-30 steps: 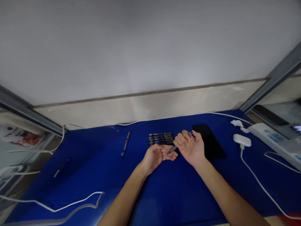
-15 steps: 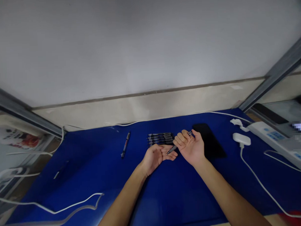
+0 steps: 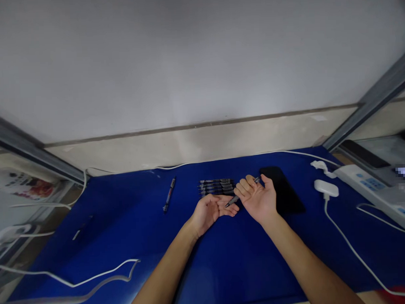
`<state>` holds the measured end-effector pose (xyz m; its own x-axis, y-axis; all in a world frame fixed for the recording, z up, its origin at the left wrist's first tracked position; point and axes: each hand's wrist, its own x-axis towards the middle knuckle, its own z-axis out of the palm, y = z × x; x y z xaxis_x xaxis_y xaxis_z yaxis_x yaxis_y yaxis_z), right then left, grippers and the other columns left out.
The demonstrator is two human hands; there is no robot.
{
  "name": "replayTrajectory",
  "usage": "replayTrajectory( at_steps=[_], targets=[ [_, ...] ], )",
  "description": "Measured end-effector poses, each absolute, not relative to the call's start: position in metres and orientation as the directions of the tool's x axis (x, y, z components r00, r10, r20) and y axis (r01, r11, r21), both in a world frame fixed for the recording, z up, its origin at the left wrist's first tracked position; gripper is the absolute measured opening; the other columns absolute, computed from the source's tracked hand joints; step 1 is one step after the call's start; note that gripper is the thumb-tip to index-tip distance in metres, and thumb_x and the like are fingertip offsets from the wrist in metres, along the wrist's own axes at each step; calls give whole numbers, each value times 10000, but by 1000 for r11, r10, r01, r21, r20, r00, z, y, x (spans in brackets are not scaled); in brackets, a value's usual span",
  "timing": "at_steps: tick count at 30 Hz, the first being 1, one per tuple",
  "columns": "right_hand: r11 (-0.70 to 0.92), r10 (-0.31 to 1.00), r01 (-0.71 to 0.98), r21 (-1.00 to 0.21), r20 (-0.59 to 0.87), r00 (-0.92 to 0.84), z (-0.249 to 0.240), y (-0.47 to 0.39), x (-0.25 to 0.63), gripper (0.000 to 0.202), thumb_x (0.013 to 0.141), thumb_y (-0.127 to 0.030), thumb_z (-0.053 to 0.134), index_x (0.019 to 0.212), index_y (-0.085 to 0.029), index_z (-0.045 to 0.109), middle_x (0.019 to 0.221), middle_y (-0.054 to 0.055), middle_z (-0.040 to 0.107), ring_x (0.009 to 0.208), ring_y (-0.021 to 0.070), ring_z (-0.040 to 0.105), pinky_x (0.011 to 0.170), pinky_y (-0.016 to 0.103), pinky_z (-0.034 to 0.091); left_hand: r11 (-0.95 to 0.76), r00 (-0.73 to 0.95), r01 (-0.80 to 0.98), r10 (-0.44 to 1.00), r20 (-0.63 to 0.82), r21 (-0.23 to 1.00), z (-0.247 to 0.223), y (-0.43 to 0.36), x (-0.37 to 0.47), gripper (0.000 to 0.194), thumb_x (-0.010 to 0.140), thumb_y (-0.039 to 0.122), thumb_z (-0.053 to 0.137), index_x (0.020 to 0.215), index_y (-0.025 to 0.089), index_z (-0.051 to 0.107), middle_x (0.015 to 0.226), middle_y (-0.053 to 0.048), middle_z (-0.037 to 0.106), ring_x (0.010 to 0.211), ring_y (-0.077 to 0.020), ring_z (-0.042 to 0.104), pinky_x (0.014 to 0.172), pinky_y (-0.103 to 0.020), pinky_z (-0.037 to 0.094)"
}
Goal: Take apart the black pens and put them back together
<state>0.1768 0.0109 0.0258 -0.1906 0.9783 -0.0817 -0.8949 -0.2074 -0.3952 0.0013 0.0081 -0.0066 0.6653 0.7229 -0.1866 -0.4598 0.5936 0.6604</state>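
Note:
My right hand [image 3: 255, 196] is closed around a dark pen [image 3: 232, 201], its fingers curled and the palm turned up. The pen slants down to the left, and its tip is over the fingers of my left hand [image 3: 213, 211]. That hand lies palm up with its fingers stretched out; whether the tip touches them I cannot tell. Just behind it, several dark pens [image 3: 216, 186] rest side by side in a stack-like row, partly hidden by the fingers. Farther left, a single pen [image 3: 169, 194] lies at a slant on the blue table [image 3: 131, 216].
Beside my right hand lies a flat black tablet-like object [image 3: 283, 191]. Right of it are a white charging case [image 3: 326, 188] on a cable, crumpled tissue [image 3: 320, 166] and a white power strip [image 3: 373, 190]. Another dark pen-like item [image 3: 82, 228] and white cables [image 3: 72, 286] are at left.
Almost nothing differs. Both hands and the pen hold the same pose, with only a very slight shift of the view.

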Motion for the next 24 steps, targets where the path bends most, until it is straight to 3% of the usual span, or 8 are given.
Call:
replayTrajectory(
  at_steps=[12, 24],
  targets=[
    [-198, 980, -903, -381, -54, -192, 24, 11, 177, 381, 845, -344, 505, 602, -217, 240, 545, -46, 234, 497, 129, 273, 504, 281, 337, 586, 647, -469, 737, -195, 661, -6, 7, 2, 458, 764, 275, 439, 1006, -22, 691, 920, -246, 707, 852, -294, 664, 859, -424, 439],
    [-204, 979, -905, -373, -68, -192, 26, 10, 177, 388, 864, -406, 484, 599, -217, 275, 541, -44, 240, 494, 127, 258, 503, 277, 345, 585, 644, -468, 739, -198, 662, -4, 7, 2, 451, 753, 259, 441, 1009, -16, 691, 913, -243, 709, 841, -286, 668, 841, -412, 447]
  ],
)
